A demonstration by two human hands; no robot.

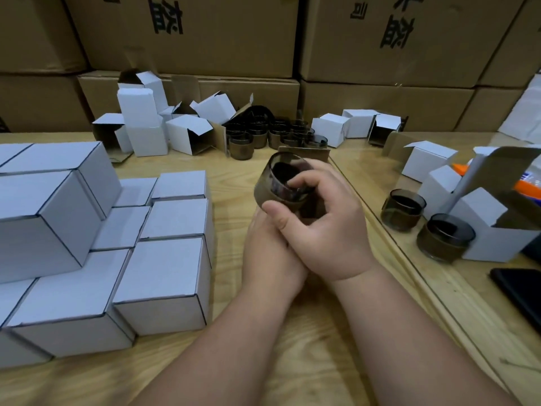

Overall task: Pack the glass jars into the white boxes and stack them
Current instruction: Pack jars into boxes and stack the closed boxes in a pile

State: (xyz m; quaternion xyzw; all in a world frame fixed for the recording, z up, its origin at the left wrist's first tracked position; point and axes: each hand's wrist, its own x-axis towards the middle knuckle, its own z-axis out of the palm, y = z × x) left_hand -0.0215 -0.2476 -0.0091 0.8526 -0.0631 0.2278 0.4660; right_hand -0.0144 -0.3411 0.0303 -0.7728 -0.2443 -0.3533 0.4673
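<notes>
A: Brown corrugated shipping cartons (181,33) with black printed characters form the back wall, stacked along the far edge of the light wooden tabletop (292,361).

B: Next item, by size?

A: Closed white cardboard boxes (164,282), stacked in stepped tiers, occupy the left of the table. The right face of that stack ends just beside the left forearm. Bare wood lies open along the near edge, under and between the forearms.

B: The right side?

A: A raised edge (389,238) runs diagonally from the far centre toward the near right. Beyond it stand open white boxes (427,162) with flaps up, and two smoky dark glass jars (404,209) sit upright just beside them. A flat black object (521,291) lies at the right border; what it is cannot be told.

B: The far centre?

A: A cluster of dark glass jars (272,131) stands against the cartons. Loose open white boxes (190,133) lie tumbled to its left and more white boxes (351,124) to its right.

B: State of the hands?

A: The right hand (325,230) grips one smoky glass jar (287,180) above the table centre, thumb on the outer wall and a fingertip hooked over the rim. The jar is tilted, mouth toward the camera. The left hand (269,256) sits beneath and behind the right, pressed against it; its fingers are hidden, so their posture cannot be told.
</notes>
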